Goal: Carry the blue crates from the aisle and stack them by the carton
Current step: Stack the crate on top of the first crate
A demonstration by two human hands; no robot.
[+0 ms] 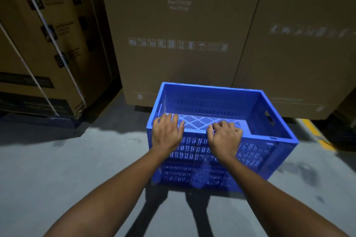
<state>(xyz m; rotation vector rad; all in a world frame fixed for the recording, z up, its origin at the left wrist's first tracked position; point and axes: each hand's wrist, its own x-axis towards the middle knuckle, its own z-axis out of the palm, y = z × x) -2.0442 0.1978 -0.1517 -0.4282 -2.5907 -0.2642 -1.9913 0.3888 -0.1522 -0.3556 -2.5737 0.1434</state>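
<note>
Standing mouth-up just in front of the carton [179, 59], the blue crate [256, 152] has its far long wall close to the carton's printed face. Whether the two touch cannot be told. Its long axis runs along that face, slightly skewed, with the short ends pointing left and right of the carton. A seam across the near wall suggests a second crate underneath, but motion blur leaves that unconfirmed. The left hand [166, 134] grips the near long rim with its fingers draped over the edge into the crate. The right hand [225, 136] grips the same rim beside it, fingers curled tightly. The crate is empty, with slotted plastic walls and floor. It is judged light, rigid and unlikely to be slippery. The handle slot [268, 117] in each short end looks the steadier hold for carrying. A strapped carton [48, 44] stands left of the carton, and a yellow floor marking [316, 132] lies to its right on the grey floor [57, 159].
</note>
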